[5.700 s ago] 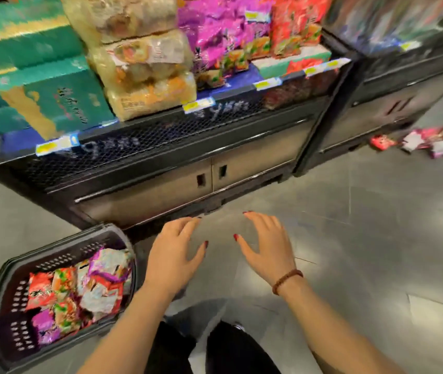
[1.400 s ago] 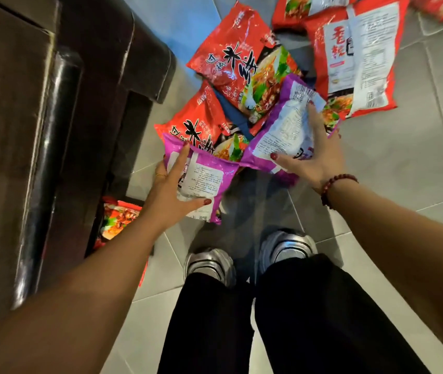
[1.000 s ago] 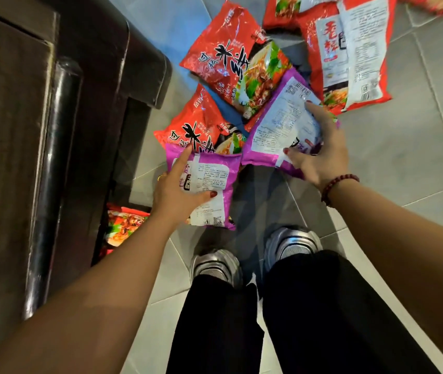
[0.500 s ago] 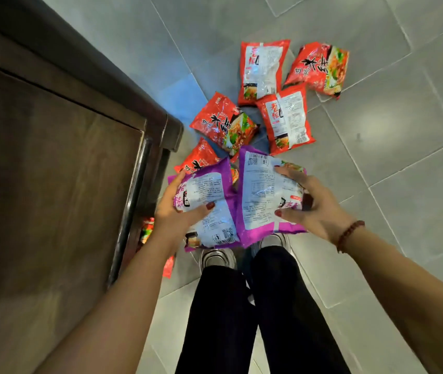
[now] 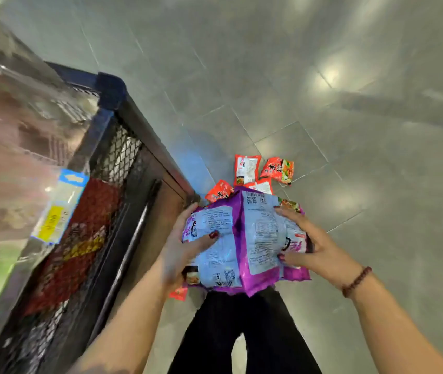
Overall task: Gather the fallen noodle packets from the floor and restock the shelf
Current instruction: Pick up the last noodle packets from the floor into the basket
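Note:
I hold two purple noodle packets side by side, back labels up, well above the floor. My left hand grips the left purple packet, thumb across its label. My right hand grips the right purple packet from its right edge. Several red noodle packets lie on the grey tiled floor beyond them, partly hidden by the purple ones. One more red packet peeks out below my left hand by the shelf base.
The dark shelf unit with a mesh front runs along the left, with blurred goods and a yellow price tag on it. My black-trousered legs stand below the packets. Grey floor tiles spread to the right.
Both hands have lifted the two purple packets off the floor and brought them together. The view has risen, so the red packets look farther away and the shelf's mesh front has come into sight.

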The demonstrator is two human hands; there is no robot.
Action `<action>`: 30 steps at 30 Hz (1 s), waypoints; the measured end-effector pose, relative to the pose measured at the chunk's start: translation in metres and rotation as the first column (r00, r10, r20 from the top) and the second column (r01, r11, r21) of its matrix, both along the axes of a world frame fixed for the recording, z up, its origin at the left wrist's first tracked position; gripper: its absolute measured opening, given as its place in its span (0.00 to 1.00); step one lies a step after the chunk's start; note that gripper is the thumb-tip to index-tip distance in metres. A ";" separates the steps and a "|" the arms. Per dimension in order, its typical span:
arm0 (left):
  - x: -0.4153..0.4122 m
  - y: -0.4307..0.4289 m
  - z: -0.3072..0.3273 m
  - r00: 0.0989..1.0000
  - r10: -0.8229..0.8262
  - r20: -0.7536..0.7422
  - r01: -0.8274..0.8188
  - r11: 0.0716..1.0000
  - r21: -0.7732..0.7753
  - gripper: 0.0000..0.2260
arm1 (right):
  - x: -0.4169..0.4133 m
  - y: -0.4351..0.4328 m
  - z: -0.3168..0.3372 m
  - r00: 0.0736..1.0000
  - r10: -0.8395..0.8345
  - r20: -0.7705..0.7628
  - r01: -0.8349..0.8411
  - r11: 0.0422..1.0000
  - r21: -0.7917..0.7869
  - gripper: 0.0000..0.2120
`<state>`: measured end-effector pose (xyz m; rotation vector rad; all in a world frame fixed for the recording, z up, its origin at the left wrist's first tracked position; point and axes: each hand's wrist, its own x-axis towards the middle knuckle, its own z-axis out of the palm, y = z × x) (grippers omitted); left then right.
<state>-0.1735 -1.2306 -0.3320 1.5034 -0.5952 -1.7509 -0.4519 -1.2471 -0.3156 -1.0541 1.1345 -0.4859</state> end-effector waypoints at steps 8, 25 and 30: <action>0.022 0.025 0.112 0.997 0.077 -0.027 -0.080 0.986 -0.144 0.48 | 0.035 -0.013 0.085 0.997 -0.033 0.072 0.041 0.993 -0.108 0.30; -0.131 0.147 0.157 0.549 0.809 0.210 -0.765 0.587 -0.264 0.33 | 0.031 -0.070 0.122 0.733 0.680 0.021 -0.667 0.725 -0.173 0.31; -0.160 0.208 0.171 0.339 0.913 0.228 -0.891 0.390 -0.232 0.26 | 0.055 -0.027 0.123 0.537 0.838 0.097 -0.819 0.546 -0.176 0.31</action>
